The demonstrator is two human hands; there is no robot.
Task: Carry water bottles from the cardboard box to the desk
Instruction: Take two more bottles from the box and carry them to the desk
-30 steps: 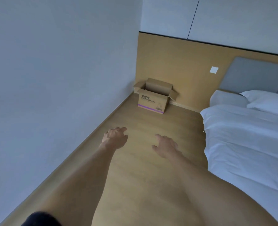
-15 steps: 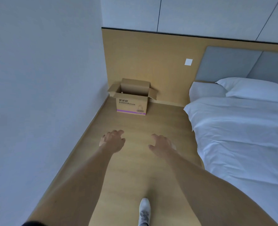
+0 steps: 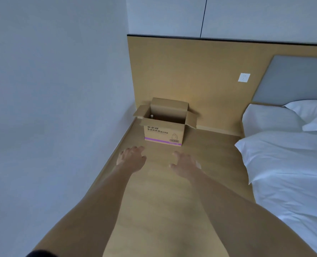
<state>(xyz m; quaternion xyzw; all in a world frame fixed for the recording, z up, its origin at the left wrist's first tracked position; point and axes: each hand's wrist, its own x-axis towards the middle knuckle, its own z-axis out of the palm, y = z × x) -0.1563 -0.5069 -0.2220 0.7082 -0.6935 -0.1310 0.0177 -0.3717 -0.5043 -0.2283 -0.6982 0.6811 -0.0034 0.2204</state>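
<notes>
An open cardboard box (image 3: pixel 163 133) with a purple stripe stands on the wooden floor in the corner, flaps spread. Inside, at its left, the white cap of one water bottle (image 3: pixel 151 115) shows; the rest of the inside is dark. My left hand (image 3: pixel 131 158) and my right hand (image 3: pixel 185 163) reach forward over the floor just short of the box, fingers loosely spread, holding nothing. The desk is out of view.
A white wall (image 3: pixel 52 108) runs along the left. A bed with white covers (image 3: pixel 287 173) and pillows fills the right. A wood panel with a socket (image 3: pixel 243 77) backs the corner. The floor strip (image 3: pixel 163 210) between wall and bed leads to the box.
The box has come closer and now sits nearer the middle of the view. The shoe seen half a second ago is gone. Both hands stay stretched out and empty.
</notes>
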